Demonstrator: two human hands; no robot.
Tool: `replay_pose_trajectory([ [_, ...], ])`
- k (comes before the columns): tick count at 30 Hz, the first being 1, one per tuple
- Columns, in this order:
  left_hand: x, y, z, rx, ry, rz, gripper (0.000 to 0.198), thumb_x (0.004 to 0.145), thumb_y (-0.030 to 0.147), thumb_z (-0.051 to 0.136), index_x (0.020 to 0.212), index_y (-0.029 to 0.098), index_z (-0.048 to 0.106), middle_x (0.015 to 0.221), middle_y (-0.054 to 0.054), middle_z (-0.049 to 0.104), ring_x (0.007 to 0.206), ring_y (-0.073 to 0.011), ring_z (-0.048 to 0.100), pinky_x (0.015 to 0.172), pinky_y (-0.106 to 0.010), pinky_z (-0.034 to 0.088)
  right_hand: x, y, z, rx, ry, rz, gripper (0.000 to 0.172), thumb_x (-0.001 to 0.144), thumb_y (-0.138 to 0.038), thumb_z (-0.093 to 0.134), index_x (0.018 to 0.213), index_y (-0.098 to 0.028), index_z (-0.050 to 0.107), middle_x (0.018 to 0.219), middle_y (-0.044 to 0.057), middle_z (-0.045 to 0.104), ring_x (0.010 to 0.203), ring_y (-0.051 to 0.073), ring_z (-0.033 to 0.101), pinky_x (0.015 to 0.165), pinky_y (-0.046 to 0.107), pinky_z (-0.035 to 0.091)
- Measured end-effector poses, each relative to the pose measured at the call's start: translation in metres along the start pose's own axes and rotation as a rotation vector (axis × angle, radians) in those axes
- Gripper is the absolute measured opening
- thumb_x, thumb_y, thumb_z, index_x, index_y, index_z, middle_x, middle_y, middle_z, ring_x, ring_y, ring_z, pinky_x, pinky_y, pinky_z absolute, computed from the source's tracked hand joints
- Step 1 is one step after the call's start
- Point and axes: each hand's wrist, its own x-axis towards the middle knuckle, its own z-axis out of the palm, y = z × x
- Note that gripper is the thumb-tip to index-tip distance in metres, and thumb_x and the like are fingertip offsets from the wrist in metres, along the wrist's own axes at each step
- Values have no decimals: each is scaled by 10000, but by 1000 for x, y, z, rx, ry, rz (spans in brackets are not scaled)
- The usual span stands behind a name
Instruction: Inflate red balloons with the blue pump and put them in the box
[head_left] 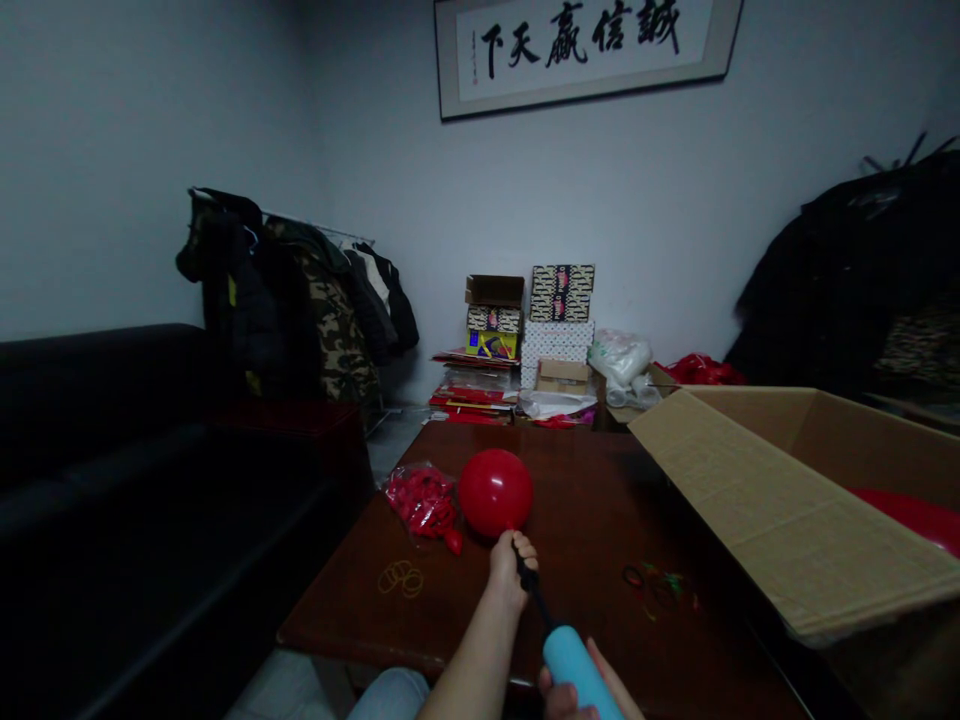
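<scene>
A red balloon (495,492), partly blown up and round, sits over the table at the tip of a hand pump (577,668) with a light blue barrel and a black nozzle end. My left hand (513,562) is closed round the balloon's neck, where it meets the black nozzle. Low in the view, my right hand (564,696) wraps round the blue barrel; part of it is cut off by the bottom edge. Left of the balloon lies a clear plastic bag (422,500) of red uninflated balloons. Several yellowish rubber bands (401,578) lie nearer me.
On the brown table (592,480), small coloured bands (664,588) lie at the right. A large open cardboard box (757,500) with something red inside stands along the right side. A black sofa (150,540) is at the left. Stacked boxes (559,340) stand against the back wall.
</scene>
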Motion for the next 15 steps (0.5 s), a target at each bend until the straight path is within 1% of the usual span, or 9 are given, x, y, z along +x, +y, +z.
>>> replay_pose_trajectory([
  [1, -2, -2, 1, 1, -9, -7, 200, 791, 152, 406, 612, 192, 327, 462, 86, 279, 323, -30, 281, 339, -124, 160, 4, -2, 6, 56, -40, 9, 520, 606, -449, 767, 897, -63, 574, 642, -35, 611, 481, 8, 500, 465, 102, 392],
  [3, -5, -6, 2, 13, -26, -30, 207, 793, 162, 407, 604, 192, 329, 460, 85, 276, 322, -33, 280, 338, -130, 160, 12, -5, 17, 154, -84, -23, 461, 660, -391, 745, 914, -68, 538, 697, -21, 617, 527, 8, 529, 484, 94, 402],
  [5, -7, -8, 3, 31, -39, -51, 204, 785, 169, 422, 600, 190, 341, 458, 83, 280, 323, -38, 281, 336, -140, 160, 18, -7, 24, 224, -103, -62, 450, 688, -367, 728, 942, -65, 511, 736, -9, 618, 564, 10, 546, 508, 85, 415],
  [7, -7, -7, 3, 47, -46, -56, 192, 778, 178, 441, 606, 188, 358, 457, 81, 289, 324, -43, 280, 336, -149, 158, 24, -7, 26, 253, -118, -83, 459, 702, -369, 716, 969, -67, 495, 754, -4, 617, 574, 12, 549, 517, 83, 422],
  [9, -5, -3, 3, 62, -46, -48, 181, 778, 189, 452, 616, 187, 371, 459, 80, 300, 325, -44, 281, 339, -152, 152, 27, -7, 25, 261, -111, -87, 484, 702, -398, 709, 988, -76, 488, 772, 0, 616, 579, 16, 554, 531, 91, 433],
  [12, -1, 2, 4, 85, -35, -46, 174, 780, 187, 446, 622, 188, 373, 459, 79, 311, 324, -44, 282, 343, -154, 151, 30, -7, 27, 265, -65, -82, 532, 663, -456, 723, 979, -98, 490, 787, 0, 618, 597, 30, 578, 574, 121, 463],
  [15, 3, 3, 7, 102, -26, -54, 176, 771, 177, 445, 615, 190, 363, 455, 80, 307, 321, -44, 278, 344, -156, 150, 30, -10, 34, 263, -18, -96, 492, 663, -405, 740, 961, -97, 499, 767, -2, 617, 584, 30, 576, 562, 116, 456],
])
